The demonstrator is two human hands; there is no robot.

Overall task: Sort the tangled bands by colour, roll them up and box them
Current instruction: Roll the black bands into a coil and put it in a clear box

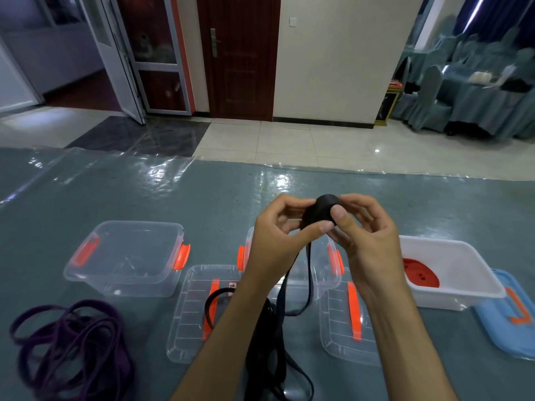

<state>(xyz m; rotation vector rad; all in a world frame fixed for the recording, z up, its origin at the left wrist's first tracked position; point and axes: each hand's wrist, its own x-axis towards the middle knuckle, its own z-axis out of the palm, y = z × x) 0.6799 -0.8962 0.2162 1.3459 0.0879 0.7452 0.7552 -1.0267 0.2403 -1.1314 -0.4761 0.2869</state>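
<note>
Both hands are up over the table: left hand [275,235] and right hand [364,235] pinch a tight, matte black roll [321,211], its flat black band [279,311] trailing down in limp loops. Purple bands [75,340] lie tangled left; a red coil [421,273] sits in the white tub [463,264].

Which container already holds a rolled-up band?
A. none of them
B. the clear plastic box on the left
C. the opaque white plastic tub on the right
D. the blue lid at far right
C: a coiled red band roll lies inside the opaque white plastic tub, while the left clear plastic box shows no band inside.
</note>
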